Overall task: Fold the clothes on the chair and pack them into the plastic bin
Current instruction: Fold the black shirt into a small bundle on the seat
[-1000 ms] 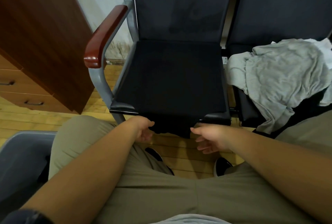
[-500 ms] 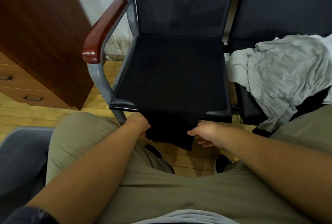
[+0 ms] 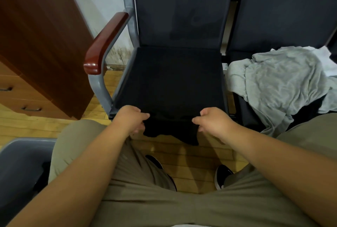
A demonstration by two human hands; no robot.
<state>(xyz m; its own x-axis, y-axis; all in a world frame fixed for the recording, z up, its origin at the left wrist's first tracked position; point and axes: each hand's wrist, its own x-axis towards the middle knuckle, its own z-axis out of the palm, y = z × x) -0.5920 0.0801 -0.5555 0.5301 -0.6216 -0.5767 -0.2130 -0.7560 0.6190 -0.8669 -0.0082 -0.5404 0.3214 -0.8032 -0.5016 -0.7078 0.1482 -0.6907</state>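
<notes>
Both hands have risen to the seat's front edge and spread apart. The left hand and right hand each pinch the black garment, which lies on the chair seat with its hem overhanging. The fold is probably starting. The plastic bin stands to the left.

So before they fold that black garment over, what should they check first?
1. The left hand pinches the black cloth garment's hanging edge: ok.
2. The right hand pinches the same edge: ok.
3. Garment smooth on the dark padded chair: cannot tell, black on black.
4. The grey plastic bin close by: ok.
5. Room in the bin: cannot tell.
6. The crumpled grey clothes folded: not ok.
</notes>
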